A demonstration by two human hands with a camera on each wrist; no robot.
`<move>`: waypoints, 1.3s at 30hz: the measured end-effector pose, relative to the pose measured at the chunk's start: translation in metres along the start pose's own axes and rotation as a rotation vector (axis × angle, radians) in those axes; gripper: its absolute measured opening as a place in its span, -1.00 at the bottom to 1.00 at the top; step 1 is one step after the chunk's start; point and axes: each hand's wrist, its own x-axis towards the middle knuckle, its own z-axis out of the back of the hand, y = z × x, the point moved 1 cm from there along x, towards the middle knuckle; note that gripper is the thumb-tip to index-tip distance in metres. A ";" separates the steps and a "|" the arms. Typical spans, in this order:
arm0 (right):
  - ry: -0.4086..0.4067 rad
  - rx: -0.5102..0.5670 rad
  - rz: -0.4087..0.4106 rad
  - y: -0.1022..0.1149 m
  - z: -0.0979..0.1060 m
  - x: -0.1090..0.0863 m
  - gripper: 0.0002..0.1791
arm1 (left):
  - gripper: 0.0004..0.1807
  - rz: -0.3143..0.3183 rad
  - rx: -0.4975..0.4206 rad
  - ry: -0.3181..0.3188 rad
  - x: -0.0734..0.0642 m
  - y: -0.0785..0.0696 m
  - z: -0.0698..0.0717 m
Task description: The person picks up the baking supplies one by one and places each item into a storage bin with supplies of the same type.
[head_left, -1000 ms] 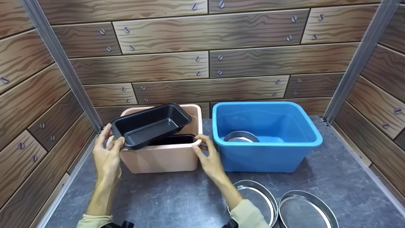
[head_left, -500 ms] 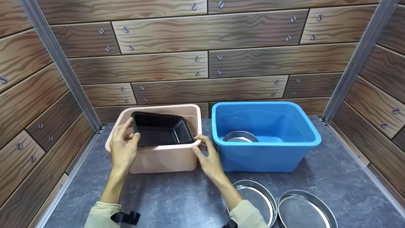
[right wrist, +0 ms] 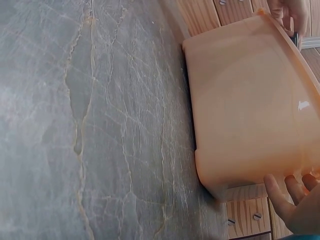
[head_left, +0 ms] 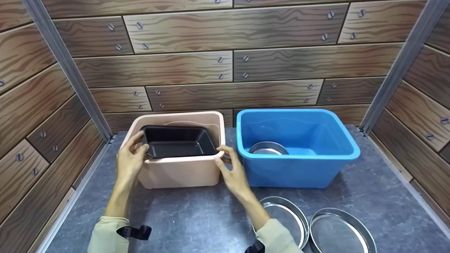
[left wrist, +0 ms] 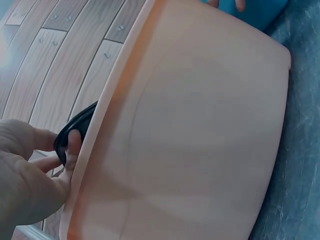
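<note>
A black loaf pan (head_left: 180, 144) sits at the mouth of the beige-pink bin (head_left: 181, 174), its long side along the front rim. My left hand (head_left: 129, 162) pinches the pan's left end between thumb and fingers; in the left wrist view, the pan's dark edge (left wrist: 75, 125) shows between those fingers, just above the bin's rim. At the bin's front right corner, my right hand (head_left: 233, 174) grips the rim with thumb outside and fingers over the top. The right wrist view has this hand (right wrist: 297, 205) against the bin's end wall (right wrist: 240, 172). The bin's lower inside is hidden by the pan.
Close on the right stands a blue bin (head_left: 295, 172) with a round metal pan (head_left: 268, 148) inside. Two more round pans, one nearer (head_left: 281, 225) my right forearm and one further right (head_left: 339, 233), lie on the grey table (head_left: 190, 218). Wood-patterned walls (head_left: 182, 66) enclose the table.
The loaf pan has gone from slanting above the bin's left side to lying level within its mouth, moved down and right by my left hand. My right hand has kept its place on the rim.
</note>
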 end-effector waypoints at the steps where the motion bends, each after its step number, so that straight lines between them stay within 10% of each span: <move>1: 0.003 0.000 -0.004 0.000 0.000 0.000 -0.66 | -0.46 0.003 -0.008 0.003 0.000 0.000 0.001; 39: -0.013 0.018 -0.001 0.000 -0.001 0.000 -0.67 | -0.49 -0.047 -0.160 -0.059 -0.008 0.006 -0.001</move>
